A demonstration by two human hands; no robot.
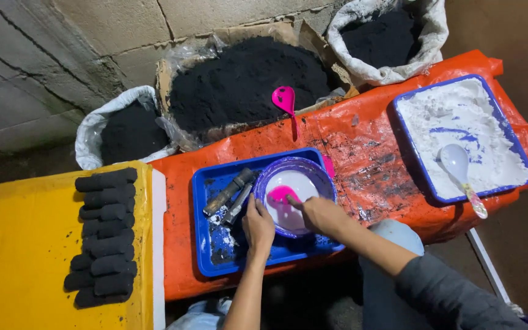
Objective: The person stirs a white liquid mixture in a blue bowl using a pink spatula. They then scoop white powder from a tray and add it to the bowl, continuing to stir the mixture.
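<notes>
Head view, looking straight down. At centre, a purple bowl [296, 194] with a white inside stands in the right half of a blue tray [215, 256], which lies on an orange sheet [368, 153]. The left hand [258, 225] rests at the bowl's 8 o'clock rim, fingers curled against the wall, steadying rather than lifting it. The right hand [320, 214] reaches in from 4 o'clock, fingers closed around the handle of a pink spoon [281, 195] whose head lies on the bowl's floor. Two grey metal cylinders [230, 194] lie slantwise in the tray at the bowl's 9 o'clock, amid spilt white and black powder.

At 12 o'clock, a second pink spoon [285, 101] rests at the edge of a heap of black powder [245, 79] in a lined box; sacks of the same stand at 10 and 1 o'clock. At 2 o'clock, a blue-rimmed tray of white powder [459, 122] holds a white spoon [459, 171]. At 9 o'clock, black pressed rolls [102, 232] are stacked on a yellow surface [25, 256].

The bowl appears to be thin plastic: light, fairly stiff, likely slick where dusted (best held at the rim or outer wall).
</notes>
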